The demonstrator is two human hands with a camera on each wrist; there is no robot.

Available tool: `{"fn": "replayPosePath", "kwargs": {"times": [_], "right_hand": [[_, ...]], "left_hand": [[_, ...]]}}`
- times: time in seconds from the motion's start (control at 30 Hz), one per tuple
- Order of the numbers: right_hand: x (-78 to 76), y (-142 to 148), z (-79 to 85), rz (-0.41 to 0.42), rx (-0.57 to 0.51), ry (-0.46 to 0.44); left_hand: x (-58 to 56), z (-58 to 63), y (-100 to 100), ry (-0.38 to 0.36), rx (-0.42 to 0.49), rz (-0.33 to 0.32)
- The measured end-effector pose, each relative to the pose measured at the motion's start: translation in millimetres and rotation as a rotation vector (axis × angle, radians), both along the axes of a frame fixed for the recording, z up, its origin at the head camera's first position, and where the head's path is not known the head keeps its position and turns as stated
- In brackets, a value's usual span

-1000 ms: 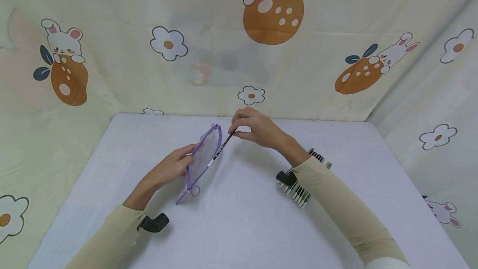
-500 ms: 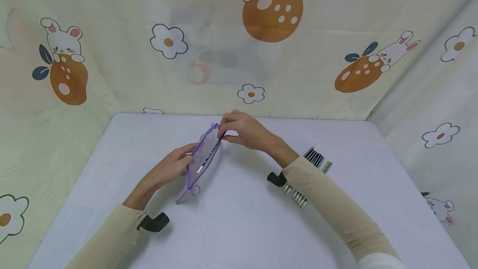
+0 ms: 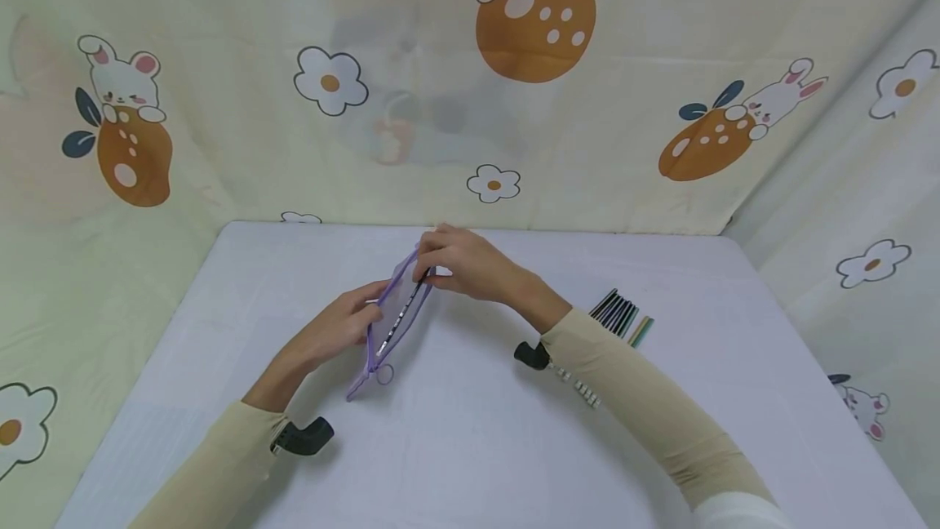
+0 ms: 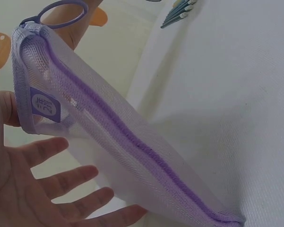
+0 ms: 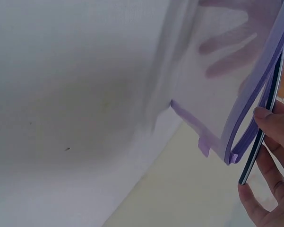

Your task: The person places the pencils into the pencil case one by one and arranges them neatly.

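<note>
A purple mesh zip pouch (image 3: 399, 291) stands tilted above the table with its zipped mouth spread apart. My left hand (image 3: 343, 322) grips its side, the thumb at the mouth's edge and the fingers behind the mesh. In the left wrist view, a label and a ring loop show at one end of the pouch (image 4: 99, 99). At the far end of the mouth, my right hand (image 3: 470, 265) pinches a dark, pale-patterned pencil (image 3: 401, 317), which slants down into the opening. From the right wrist, the striped pencil (image 5: 251, 163) lies between thumb and fingers, its near end sticking out.
Several dark pencils (image 3: 618, 310) lie in a row on the white table (image 3: 455, 447), partly hidden under the right forearm. A black wrist device (image 3: 304, 437) sits on the left sleeve, another (image 3: 532, 356) by the right. A patterned curtain (image 3: 411, 137) hangs behind the table.
My right hand has moved left and down towards the pouch, and the pencil has gone from beside the mouth to inside it. The left hand and the pouch hold nearly still.
</note>
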State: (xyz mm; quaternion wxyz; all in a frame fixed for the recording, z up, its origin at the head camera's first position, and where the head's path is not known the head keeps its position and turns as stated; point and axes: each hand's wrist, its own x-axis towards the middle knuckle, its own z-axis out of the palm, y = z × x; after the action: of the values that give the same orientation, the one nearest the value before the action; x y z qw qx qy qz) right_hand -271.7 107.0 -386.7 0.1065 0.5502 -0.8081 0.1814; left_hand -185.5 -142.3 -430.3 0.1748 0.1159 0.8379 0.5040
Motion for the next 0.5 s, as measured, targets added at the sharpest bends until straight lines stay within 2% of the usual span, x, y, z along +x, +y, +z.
{"fn": "replayPosePath", "kwargs": {"times": [0.5], "right_hand": [[5.3,-15,-3.8,0.003,0.131,-0.085]], "left_hand": [[0.7,0.2,-1,-0.004,0.003,0.004]]}}
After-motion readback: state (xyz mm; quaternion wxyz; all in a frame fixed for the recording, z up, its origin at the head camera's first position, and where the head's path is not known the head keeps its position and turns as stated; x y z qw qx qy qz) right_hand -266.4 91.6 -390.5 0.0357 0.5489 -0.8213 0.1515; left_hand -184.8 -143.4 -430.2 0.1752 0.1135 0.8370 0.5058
